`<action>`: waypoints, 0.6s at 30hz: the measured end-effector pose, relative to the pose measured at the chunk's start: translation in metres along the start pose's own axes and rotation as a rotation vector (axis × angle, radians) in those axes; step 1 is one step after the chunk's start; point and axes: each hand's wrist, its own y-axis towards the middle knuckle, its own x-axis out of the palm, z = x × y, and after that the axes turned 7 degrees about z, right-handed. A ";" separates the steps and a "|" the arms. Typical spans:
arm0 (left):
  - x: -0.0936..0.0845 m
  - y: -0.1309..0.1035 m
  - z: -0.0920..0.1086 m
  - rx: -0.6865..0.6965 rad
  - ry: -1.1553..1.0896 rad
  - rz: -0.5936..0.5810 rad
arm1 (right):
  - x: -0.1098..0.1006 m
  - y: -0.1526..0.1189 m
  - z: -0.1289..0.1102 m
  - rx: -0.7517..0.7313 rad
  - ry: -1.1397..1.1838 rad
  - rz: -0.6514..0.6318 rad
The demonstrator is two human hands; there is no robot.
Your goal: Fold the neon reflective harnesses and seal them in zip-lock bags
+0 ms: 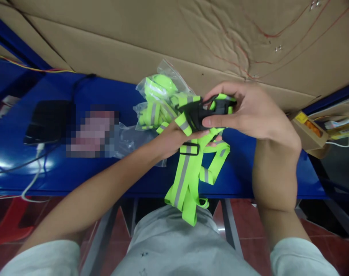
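Note:
Neon-yellow reflective straps (180, 180) with grey stripes hang from my hands over the table's front edge, down towards my lap. My right hand (249, 111) pinches a black side-release buckle (196, 115) between thumb and fingers at its right end. From below, my left hand (174, 138) supports the strap bundle and the buckle's left part, its fingers partly hidden by the webbing. A black slide adjuster (189, 148) sits on the strap just under that hand. Right behind the buckle lie clear plastic bags (160, 90) with more folded neon straps inside.
The blue table (237, 168) carries a flat clear bag (134, 138), a pixelated reddish object (92, 132) and a black device (48, 120) with a white cable. A cardboard panel (119, 34) rises behind. On the right stands a small open carton (309, 132).

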 end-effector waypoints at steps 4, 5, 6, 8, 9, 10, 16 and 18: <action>0.003 -0.004 0.005 -0.100 -0.050 -0.077 | 0.005 -0.007 -0.015 -0.090 -0.163 0.253; 0.004 -0.005 0.007 -0.128 -0.032 -0.085 | 0.007 -0.009 -0.017 -0.110 -0.210 0.296; 0.005 -0.006 0.008 -0.151 -0.019 -0.086 | 0.010 -0.010 -0.019 -0.129 -0.262 0.330; 0.006 -0.008 0.010 -0.176 -0.027 -0.070 | 0.017 -0.014 -0.021 -0.168 -0.384 0.384; 0.007 -0.008 0.012 -0.173 -0.043 -0.058 | 0.021 -0.016 -0.022 -0.209 -0.460 0.395; 0.007 -0.008 0.014 -0.151 -0.062 -0.046 | 0.025 -0.017 -0.021 -0.270 -0.548 0.408; -0.001 -0.006 0.025 0.031 0.043 -0.054 | 0.040 -0.016 -0.006 -0.468 -0.862 0.457; -0.004 -0.006 0.024 0.054 0.141 -0.048 | 0.041 -0.013 0.001 -0.492 -0.838 0.429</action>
